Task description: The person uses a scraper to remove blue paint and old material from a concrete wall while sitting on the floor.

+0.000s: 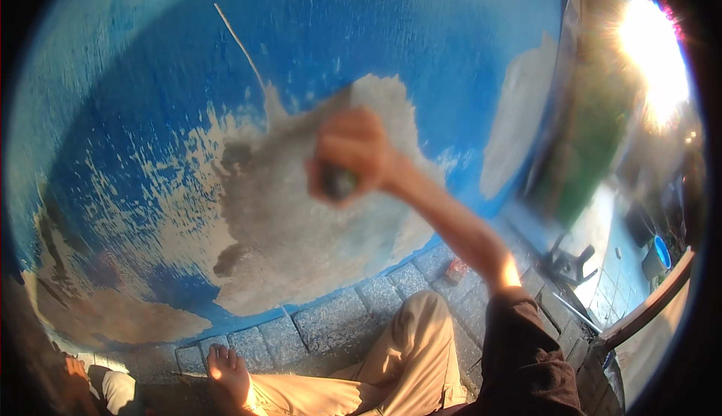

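Observation:
My right hand is raised in front of a blue wall and smeared by motion. Its fingers are wrapped round a dark, rounded handle with a greenish end, seen end-on. Whatever the handle belongs to is mostly hidden behind the fist, so its kind does not show. Around the hand lies a large grey patch of bare plaster, with flaked paint along its left side. I cannot tell whether the held thing touches the wall. My left hand is out of the picture.
Grey paving blocks run along the wall's foot, under my bent leg and bare foot. Part of another person seems to show at lower left. Rightward are a dark stool-like object, a blue-rimmed bucket and glaring sun.

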`<state>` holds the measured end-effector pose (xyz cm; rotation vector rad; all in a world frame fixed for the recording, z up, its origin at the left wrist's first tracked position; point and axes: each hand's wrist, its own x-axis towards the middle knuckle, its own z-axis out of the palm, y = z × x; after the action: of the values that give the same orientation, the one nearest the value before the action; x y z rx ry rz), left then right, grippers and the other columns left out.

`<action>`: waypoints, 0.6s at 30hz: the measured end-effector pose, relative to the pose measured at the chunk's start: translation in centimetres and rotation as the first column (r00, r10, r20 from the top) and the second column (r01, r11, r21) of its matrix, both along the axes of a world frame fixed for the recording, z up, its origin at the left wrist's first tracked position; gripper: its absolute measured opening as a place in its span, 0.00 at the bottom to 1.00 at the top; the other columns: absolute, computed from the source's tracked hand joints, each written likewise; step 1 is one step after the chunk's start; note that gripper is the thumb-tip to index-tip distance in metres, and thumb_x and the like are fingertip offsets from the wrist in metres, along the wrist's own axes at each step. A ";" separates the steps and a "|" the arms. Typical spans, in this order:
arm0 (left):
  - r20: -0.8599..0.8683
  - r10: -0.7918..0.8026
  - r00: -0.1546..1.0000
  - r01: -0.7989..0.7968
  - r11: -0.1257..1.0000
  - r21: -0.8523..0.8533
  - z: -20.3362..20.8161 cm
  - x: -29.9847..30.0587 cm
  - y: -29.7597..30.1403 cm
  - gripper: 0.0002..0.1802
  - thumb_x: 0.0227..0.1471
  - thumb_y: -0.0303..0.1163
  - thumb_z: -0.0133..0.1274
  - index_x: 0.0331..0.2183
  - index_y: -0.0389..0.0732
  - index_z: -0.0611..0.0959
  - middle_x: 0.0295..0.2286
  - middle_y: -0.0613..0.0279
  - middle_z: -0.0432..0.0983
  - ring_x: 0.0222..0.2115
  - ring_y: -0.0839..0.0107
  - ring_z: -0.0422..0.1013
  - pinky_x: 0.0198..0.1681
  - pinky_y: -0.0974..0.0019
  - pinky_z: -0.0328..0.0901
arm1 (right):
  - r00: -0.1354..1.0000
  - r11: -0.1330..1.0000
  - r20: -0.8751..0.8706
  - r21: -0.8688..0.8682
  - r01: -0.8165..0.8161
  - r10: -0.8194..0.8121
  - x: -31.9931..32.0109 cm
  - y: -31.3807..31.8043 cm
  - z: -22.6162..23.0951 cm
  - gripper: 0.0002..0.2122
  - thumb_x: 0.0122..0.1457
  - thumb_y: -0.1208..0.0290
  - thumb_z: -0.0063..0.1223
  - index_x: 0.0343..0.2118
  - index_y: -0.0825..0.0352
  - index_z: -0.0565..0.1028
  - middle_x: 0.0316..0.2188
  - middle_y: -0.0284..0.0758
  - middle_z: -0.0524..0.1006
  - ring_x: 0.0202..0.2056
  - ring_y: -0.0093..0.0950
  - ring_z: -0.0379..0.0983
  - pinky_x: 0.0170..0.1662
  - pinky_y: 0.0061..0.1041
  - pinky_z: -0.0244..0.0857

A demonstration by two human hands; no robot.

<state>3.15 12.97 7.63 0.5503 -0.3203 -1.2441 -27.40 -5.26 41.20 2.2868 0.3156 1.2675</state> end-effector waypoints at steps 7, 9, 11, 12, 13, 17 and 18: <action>-0.014 0.125 0.992 -0.124 0.990 0.069 -1.3 0.2 -0.5 0.10 0.51 0.41 0.51 0.29 0.47 0.71 0.20 0.74 0.59 0.14 0.82 0.49 0.15 0.77 0.43 | 0.987 0.986 0.006 -0.044 0.161 -0.161 -0.2 -0.5 0.2 0.10 0.37 0.65 0.59 0.16 0.60 0.68 0.12 0.27 0.66 0.14 0.26 0.66 0.16 0.27 0.59; -0.041 0.130 0.991 -0.127 0.989 0.072 -1.4 0.3 -0.5 0.10 0.51 0.41 0.51 0.29 0.47 0.71 0.20 0.74 0.59 0.14 0.82 0.49 0.15 0.77 0.43 | 0.994 0.997 -0.072 0.009 -0.075 0.076 0.4 1.2 -0.6 0.10 0.38 0.67 0.59 0.16 0.60 0.67 0.11 0.28 0.66 0.13 0.26 0.66 0.15 0.27 0.59; -0.049 0.138 0.989 -0.133 0.986 0.098 -1.4 0.2 -0.7 0.10 0.51 0.42 0.51 0.28 0.47 0.71 0.20 0.74 0.59 0.14 0.82 0.49 0.15 0.77 0.43 | 0.991 0.996 -0.098 0.010 -0.091 0.091 0.5 0.8 -0.4 0.10 0.38 0.69 0.58 0.15 0.61 0.66 0.10 0.28 0.64 0.12 0.27 0.65 0.14 0.28 0.57; -0.044 0.133 0.990 -0.128 0.987 0.100 -1.4 0.1 -0.7 0.10 0.51 0.42 0.51 0.28 0.47 0.71 0.20 0.74 0.59 0.14 0.82 0.49 0.15 0.77 0.43 | 0.988 0.995 -0.119 0.020 -0.098 0.099 0.3 0.7 -0.3 0.10 0.38 0.71 0.57 0.13 0.61 0.64 0.10 0.29 0.63 0.11 0.27 0.63 0.14 0.28 0.56; -0.024 0.160 0.987 -0.158 0.985 0.073 -1.6 -0.1 -0.8 0.10 0.51 0.42 0.51 0.29 0.47 0.71 0.20 0.74 0.58 0.14 0.82 0.49 0.15 0.77 0.43 | 0.989 0.996 -0.115 0.022 -0.092 0.094 -0.2 0.5 0.0 0.10 0.38 0.71 0.57 0.13 0.61 0.64 0.10 0.29 0.63 0.11 0.27 0.63 0.14 0.28 0.56; 0.002 0.195 0.981 -0.194 0.979 0.055 1.1 -2.0 -0.2 0.11 0.52 0.42 0.51 0.29 0.48 0.70 0.20 0.74 0.58 0.14 0.82 0.50 0.15 0.76 0.43 | 0.988 0.998 0.144 0.026 0.051 -0.054 -1.2 1.3 0.6 0.12 0.37 0.74 0.55 0.11 0.60 0.61 0.09 0.30 0.62 0.10 0.28 0.60 0.13 0.27 0.54; 0.005 0.197 0.980 -0.197 0.979 0.055 1.3 -2.0 -0.1 0.11 0.52 0.42 0.51 0.29 0.48 0.70 0.20 0.74 0.58 0.15 0.82 0.50 0.15 0.76 0.43 | 0.996 0.999 0.076 -0.017 0.048 -0.047 -1.1 2.5 0.2 0.12 0.36 0.74 0.55 0.11 0.60 0.61 0.09 0.30 0.62 0.10 0.29 0.60 0.13 0.27 0.54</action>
<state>1.16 12.87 8.90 0.6144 -0.2258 -1.0634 -28.47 -2.77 41.38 2.2112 0.2445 1.3177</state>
